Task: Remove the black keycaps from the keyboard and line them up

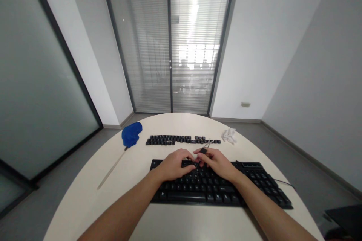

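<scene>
A black keyboard (186,197) lies on the round table in front of me. My right hand (216,160) is closed around a keycap puller (203,151), which has a dark handle and thin wires sticking up past the fingers. Its lower end points down at the upper rows of keys. Resting over the keyboard's upper left part is my left hand (175,163), thumb and forefinger apart near the puller's lower end, with nothing visible in it. Loose black keycaps (162,140) stand in two rows behind the keyboard.
A blue cloth duster (131,134) with a long pale stick lies on the table's left side. Crumpled white tissue (229,135) sits at the back right. The keyboard cable (284,182) runs toward the table's right edge. A dark object (345,216) stands at lower right.
</scene>
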{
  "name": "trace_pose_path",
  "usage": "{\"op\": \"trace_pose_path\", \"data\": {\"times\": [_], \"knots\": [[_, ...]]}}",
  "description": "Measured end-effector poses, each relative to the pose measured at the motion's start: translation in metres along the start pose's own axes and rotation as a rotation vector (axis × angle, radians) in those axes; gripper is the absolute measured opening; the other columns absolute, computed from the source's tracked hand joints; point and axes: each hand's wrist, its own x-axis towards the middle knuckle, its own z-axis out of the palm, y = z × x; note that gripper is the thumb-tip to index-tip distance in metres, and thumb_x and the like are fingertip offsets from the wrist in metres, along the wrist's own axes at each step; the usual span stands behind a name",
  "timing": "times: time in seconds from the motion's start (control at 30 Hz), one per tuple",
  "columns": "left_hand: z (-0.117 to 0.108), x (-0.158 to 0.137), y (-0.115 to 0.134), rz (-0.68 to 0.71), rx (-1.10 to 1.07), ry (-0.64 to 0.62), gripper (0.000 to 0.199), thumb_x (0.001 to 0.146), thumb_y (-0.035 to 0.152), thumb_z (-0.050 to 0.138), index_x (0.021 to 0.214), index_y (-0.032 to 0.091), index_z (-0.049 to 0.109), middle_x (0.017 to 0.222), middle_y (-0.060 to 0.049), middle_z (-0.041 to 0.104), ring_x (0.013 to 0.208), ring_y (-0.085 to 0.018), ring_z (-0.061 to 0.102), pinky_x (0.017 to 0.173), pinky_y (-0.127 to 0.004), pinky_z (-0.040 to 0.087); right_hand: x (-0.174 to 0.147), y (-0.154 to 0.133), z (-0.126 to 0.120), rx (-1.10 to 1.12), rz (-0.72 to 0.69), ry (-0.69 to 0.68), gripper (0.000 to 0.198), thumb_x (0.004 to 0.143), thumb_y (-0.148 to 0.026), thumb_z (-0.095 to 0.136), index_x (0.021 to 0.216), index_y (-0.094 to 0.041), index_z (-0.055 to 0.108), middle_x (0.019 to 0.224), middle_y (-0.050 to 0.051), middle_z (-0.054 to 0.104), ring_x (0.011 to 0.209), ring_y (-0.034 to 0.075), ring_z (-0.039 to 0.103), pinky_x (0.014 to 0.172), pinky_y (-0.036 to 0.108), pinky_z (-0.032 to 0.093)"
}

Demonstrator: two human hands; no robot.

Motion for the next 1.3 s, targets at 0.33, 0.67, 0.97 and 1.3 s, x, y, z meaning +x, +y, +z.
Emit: {"op": "trace_pose_path", "data": {"times": [0.33,0.67,0.97,1.3], "knots": [[0.0010,0.0016,0.0030,-0.007,0.076,0.065,0.021,0.086,0.021,0.065,0.106,0.021,0.061,0.102,-0.002,0.066,0.094,-0.018,0.060,0.087,-0.030,0.048,0.0036,0.0037,-0.0014,0.040,0.003,0.030,0.043,0.093,-0.054,0.054,0.107,-0.015,0.068,0.087,0.006,0.072,0.071,0.016,0.066,0.059,0.026,0.047],[0.0009,0.0027,0.0036,0.066,0.109,0.064,0.013,0.089,0.021,0.064,0.102,0.022,0.063,0.103,0.000,0.068,0.097,-0.016,0.061,0.091,-0.028,0.046,0.0055,0.0077,-0.0010,0.055,0.042,0.049,0.053,0.091,-0.060,0.052,0.114,-0.014,0.065,0.084,0.006,0.072,0.071,0.018,0.067,0.058,0.027,0.048],[-0.0008,0.0029,0.0052,0.043,0.072,0.066,0.010,0.091,0.023,0.060,0.101,0.022,0.064,0.102,-0.001,0.068,0.093,-0.016,0.062,0.089,-0.029,0.048,0.0033,0.0029,-0.0023,0.054,0.047,0.003,0.050,0.089,-0.057,0.057,0.113,-0.014,0.066,0.083,0.006,0.072,0.076,0.020,0.068,0.064,0.029,0.049],[-0.0002,0.0018,0.0034,0.130,0.227,0.084,0.021,0.092,0.027,0.060,0.112,0.026,0.067,0.115,-0.003,0.065,0.105,-0.019,0.061,0.094,-0.031,0.049,0.0050,0.0066,-0.0031,0.059,0.032,0.000,0.049,0.090,-0.057,0.056,0.111,-0.014,0.066,0.079,0.005,0.071,0.074,0.019,0.067,0.061,0.027,0.047]]}}
